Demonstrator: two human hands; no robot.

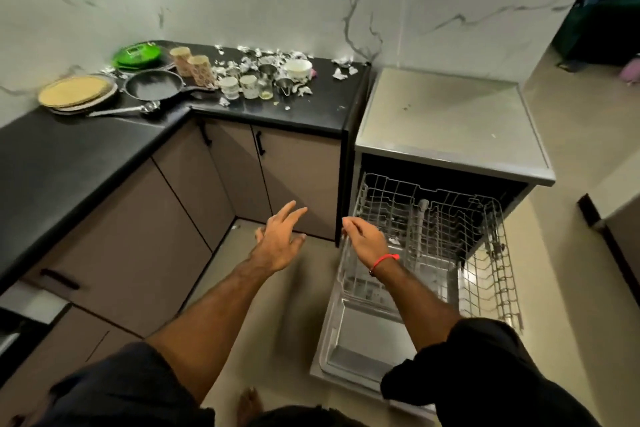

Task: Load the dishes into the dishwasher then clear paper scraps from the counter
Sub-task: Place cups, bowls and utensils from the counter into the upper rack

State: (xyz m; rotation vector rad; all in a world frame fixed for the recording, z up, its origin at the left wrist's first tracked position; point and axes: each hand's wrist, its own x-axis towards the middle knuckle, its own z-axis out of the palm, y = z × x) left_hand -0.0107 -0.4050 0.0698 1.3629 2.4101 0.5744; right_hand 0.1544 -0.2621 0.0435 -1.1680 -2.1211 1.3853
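Black stone forms the L-shaped worktop (104, 146) in the head view, its front edge running in from the left and turning at an inner corner towards the dishwasher (450, 135). Dishes crowd the far stretch near the marble wall: stacked plates (74, 94) at the left, a dark frying pan (152, 85) beside them, a ladle (128, 110) lying just in front near the edge, a green lid (138, 54) behind, two patterned tumblers (190, 64), small glasses and steel cups (256, 81), and a white bowl (298, 69). Paper scraps (263, 55) lie scattered among and behind the cups, with a few more by the right end of the worktop (343, 69). The near-left run of the worktop is bare.

The dishwasher stands just right of the worktop's end, door (349, 350) dropped flat over the floor, and the upper wire rack (433, 218) is pulled out above it, with no dishes in it. The left hand (280, 239) hangs in open air before the cabinet doors, fingers spread, grip apart and holding nothing. The right hand (363, 239), red thread at the wrist, has its fingertips curled at the rack's left front corner; whether they clamp the wire I cannot tell. Open floor lies between cabinets and door
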